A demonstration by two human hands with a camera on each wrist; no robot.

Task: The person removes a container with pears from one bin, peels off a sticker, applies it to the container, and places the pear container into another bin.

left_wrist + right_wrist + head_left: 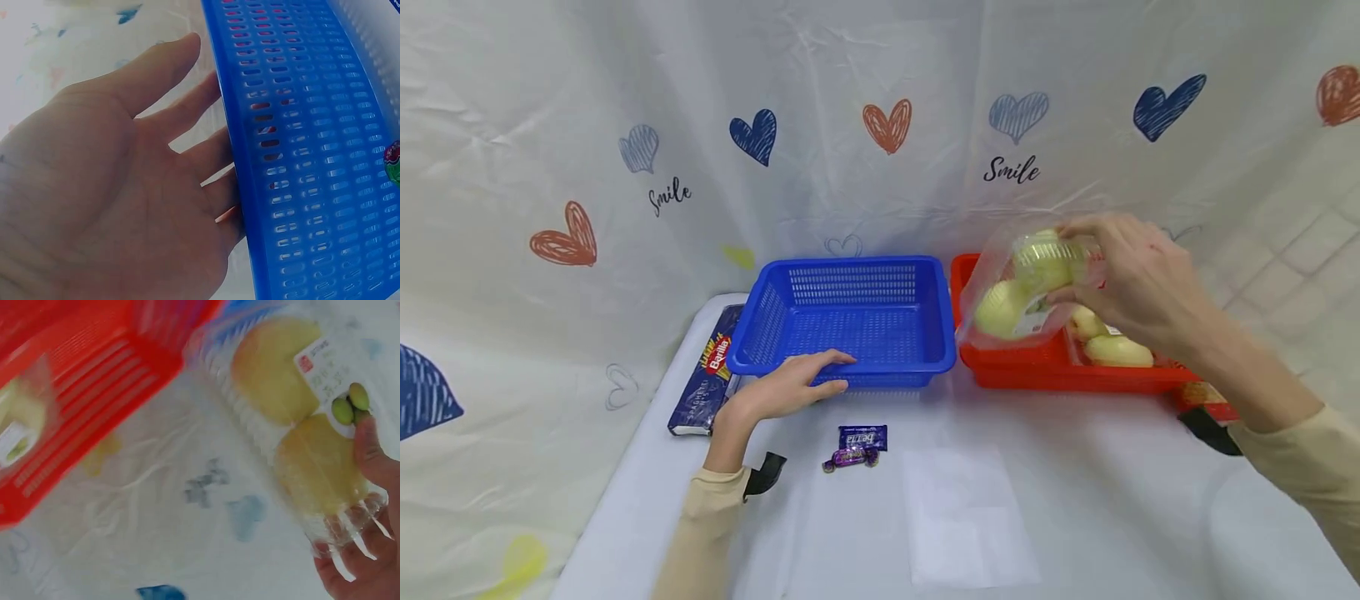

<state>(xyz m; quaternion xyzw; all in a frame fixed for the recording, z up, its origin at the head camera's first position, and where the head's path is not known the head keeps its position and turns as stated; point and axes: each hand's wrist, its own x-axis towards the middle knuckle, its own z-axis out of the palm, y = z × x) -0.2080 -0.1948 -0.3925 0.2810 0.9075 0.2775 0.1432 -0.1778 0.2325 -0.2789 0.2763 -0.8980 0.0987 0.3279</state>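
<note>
Over the left part of the red basket (1022, 377), my right hand (1150, 279) grips one end of a clear plastic pack of yellow fruit (1000, 308). The right wrist view shows two large, mango-like fruits (275, 369) inside and a white label (322, 378). My thumb presses near that label, with the fingers round the pack's end. My left hand (782, 387) is at the front left rim of the blue basket (842, 367). Its fingers reach past the rim, with the tips partly hidden by the basket wall (312, 150), while the thumb stands apart.
Another pack of yellow fruit (1117, 352) lies in the red basket. Left of the blue basket is a dark blue Barilla spaghetti box (706, 379). A small blue packet (862, 437) and a purple wrapped candy (850, 457) lie in front. A red package (1206, 398) shows at right.
</note>
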